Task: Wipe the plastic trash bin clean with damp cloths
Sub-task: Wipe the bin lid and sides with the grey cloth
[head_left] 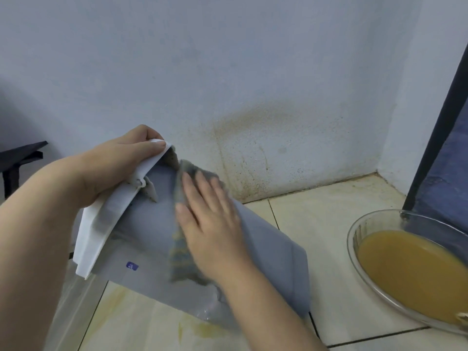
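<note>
Right hand, fingers spread flat, presses a grey cloth on the tipped bin, its long axis running toward the floor's wall corner; left hand grips the white rim.

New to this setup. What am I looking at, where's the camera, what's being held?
There is no machine here: one camera worn on a person's head looks down at their two bare hands. The left hand grips the white rim of a grey plastic trash bin, tilted on its side over the tiled floor. The right hand lies flat, pressing a grey cloth against the bin's wall. A glass bowl of murky yellow-brown liquid sits on the floor to the right.
</note>
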A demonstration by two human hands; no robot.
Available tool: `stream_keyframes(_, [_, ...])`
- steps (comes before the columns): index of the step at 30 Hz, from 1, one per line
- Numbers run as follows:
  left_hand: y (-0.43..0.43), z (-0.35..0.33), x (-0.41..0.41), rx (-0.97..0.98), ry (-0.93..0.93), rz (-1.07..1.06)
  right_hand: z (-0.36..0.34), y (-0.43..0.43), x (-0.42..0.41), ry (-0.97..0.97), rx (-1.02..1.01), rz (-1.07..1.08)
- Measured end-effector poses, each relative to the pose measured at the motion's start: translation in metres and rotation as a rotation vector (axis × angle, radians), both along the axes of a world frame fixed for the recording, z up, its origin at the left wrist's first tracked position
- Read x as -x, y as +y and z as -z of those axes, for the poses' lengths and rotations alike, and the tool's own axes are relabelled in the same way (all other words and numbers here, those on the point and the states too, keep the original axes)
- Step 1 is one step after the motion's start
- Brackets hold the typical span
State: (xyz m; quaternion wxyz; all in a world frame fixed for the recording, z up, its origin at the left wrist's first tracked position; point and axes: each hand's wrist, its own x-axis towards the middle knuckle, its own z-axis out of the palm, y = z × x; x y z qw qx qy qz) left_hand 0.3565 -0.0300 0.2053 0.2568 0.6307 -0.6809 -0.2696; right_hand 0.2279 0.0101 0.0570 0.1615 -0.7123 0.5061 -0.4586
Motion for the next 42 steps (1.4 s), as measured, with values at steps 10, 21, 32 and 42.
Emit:
stream_keyframes(10, [0.007,-0.005,0.021,0.002,-0.014,-0.014,0.078,0.028,0.073,-0.138,-0.403,0.342])
stream_keyframes(21, [0.009,-0.003,0.056,0.02,0.16,0.201,-0.044,0.009,0.086,-1.52,-0.547,-0.09])
stream_keyframes(32, [0.02,0.084,0.048,0.071,-0.427,0.145,-0.016,0.008,0.174,-1.603,-0.45,0.064])
stream_keyframes(42, [0.019,0.093,0.056,0.09,-0.576,0.027,-0.042,0.017,0.172,-0.182,-0.104,0.078])
